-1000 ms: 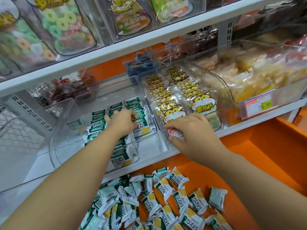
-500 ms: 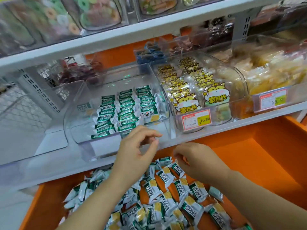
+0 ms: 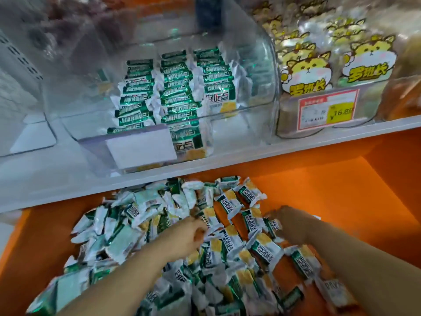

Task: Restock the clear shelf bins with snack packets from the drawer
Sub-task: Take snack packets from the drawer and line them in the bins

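Pickup step: left hand (image 3: 188,236) pinches a green-white foil snack packet (image 3: 210,221) in the orange drawer (image 3: 337,197); right hand (image 3: 292,224) blurred, grip cannot be told; next, lift to the clear plastic shelf bin (image 3: 264,71) above.

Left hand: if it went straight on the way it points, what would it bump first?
Probably the snack packets piled in the orange drawer: the left hand points at a yellow-and-white one just off its fingers. Depth is blurry, so it may be touching.

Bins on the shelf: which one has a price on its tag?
The bin on the right, holding cartoon hamster bags. Its red and yellow tag shows a price; the middle bin, with green packets, has a blank white label.
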A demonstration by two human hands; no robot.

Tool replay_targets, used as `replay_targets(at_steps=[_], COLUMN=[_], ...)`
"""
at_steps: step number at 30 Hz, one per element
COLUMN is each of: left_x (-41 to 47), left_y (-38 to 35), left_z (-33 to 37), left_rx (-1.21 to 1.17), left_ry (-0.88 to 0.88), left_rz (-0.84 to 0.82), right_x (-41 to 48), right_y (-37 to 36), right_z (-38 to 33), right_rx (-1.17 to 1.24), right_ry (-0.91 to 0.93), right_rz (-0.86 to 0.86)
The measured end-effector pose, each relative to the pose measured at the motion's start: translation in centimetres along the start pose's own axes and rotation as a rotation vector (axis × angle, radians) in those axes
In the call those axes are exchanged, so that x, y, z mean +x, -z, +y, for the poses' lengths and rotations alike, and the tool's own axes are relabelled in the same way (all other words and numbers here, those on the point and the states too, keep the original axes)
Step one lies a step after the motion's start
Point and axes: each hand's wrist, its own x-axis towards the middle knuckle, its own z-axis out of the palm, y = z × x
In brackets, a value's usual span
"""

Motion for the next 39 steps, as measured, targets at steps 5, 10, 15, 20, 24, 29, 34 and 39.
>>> replay_targets(at_steps=[5, 10, 15, 20, 24, 29, 34, 39], left_x=[2.6, 3.2, 3.4, 3.5, 3.6, 3.7, 3.7, 3.9], left_y=[-4.3, -5.9, -6.3, -6.3, -6.3, -6.2, -6.3, -6.4], left_z=[-0.6, -0.8, -0.7, -0.6, -0.7, -0.8, -0.9, -1.2], left_rx=[0.156, 0.246, 0.256, 0.25, 0.253, 0.25, 0.251, 0.209], left_ry=[0.018, 0.008, 0.037, 0.031, 0.039, 0.031, 0.029, 0.031], left_rz=[-0.035, -0.04, 0.013, 0.015, 0.006, -0.01, -0.02, 0.005], right_x=[2.4, 3.6, 3.9, 3.8, 3.7, 4.9, 6.5, 6.6], right_y=[-1.0, -2.3, -2.2, -0.9, 0.5, 2.2, 2.2, 2.6], right_z=[0.9, 1.0, 0.4, 1.5, 1.3, -0.5, -1.4, -2.5], right_rx=[-0.018, -0.058, -0.227, -0.007, 0.311, 0.663, 0.683, 0.674], right_ry=[-0.048, -0.074, -0.099, -0.184, -0.256, -0.123, -0.034, 0.007], right_rz=[-0.041, -0.09, -0.06, 0.01, 0.174, 0.171, 0.02, 0.266])
